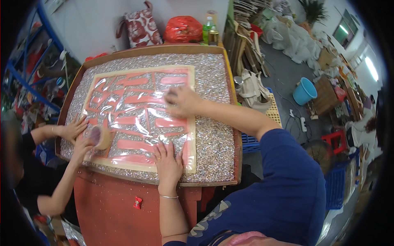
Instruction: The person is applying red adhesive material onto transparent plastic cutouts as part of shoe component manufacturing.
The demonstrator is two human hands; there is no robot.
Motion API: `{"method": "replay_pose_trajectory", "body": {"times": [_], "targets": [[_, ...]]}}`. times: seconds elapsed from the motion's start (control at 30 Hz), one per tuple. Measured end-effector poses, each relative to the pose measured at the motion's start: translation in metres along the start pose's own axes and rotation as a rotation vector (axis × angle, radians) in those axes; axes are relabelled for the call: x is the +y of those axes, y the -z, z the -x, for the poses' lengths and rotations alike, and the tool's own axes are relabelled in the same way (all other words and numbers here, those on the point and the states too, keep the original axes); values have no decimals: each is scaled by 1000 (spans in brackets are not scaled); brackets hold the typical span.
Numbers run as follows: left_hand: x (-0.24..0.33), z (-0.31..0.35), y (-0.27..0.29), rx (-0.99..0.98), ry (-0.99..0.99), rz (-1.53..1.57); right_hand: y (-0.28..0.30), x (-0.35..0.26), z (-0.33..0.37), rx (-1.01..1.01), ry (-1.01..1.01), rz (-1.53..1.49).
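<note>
Pink-patterned sheet [131, 120] mid-rubdown imo; left hand [169, 165] flat, ungripping; right hand [183, 102] blurry, can't tell grip; next pass likely needs bracing

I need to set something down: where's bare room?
The red tabletop is mostly bare below the small red packet, left of the left forearm. Crowded: the patterned sheet under the left hand and right hand, and its left edge, by co-worker's hands.

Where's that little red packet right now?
In the head view, the little red packet lies on the reddish table, on the near side of the glittery tray, left of the person's left forearm.
</note>
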State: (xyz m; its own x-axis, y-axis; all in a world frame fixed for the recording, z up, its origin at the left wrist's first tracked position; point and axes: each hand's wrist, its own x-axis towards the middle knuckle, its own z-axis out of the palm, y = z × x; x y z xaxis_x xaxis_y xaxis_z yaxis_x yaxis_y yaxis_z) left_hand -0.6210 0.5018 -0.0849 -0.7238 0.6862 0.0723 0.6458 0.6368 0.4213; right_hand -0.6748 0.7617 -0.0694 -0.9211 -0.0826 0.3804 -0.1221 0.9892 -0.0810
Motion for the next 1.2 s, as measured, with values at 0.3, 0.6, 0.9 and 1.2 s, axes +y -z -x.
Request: {"method": "replay_pose_trajectory", "body": {"times": [0.3,0.6,0.9,1.2], "targets": [[4,-4,5,19,13,35,-13,64,-32,170,194,430],[3,0,4,38,2,32,-38,37,-71,169,-45,209],[0,-3,1,37,1,55,-101,45,-133,196,-83,129],[-5,1,0,69,25,28,-94,-15,-175,135,-83,92]]}}
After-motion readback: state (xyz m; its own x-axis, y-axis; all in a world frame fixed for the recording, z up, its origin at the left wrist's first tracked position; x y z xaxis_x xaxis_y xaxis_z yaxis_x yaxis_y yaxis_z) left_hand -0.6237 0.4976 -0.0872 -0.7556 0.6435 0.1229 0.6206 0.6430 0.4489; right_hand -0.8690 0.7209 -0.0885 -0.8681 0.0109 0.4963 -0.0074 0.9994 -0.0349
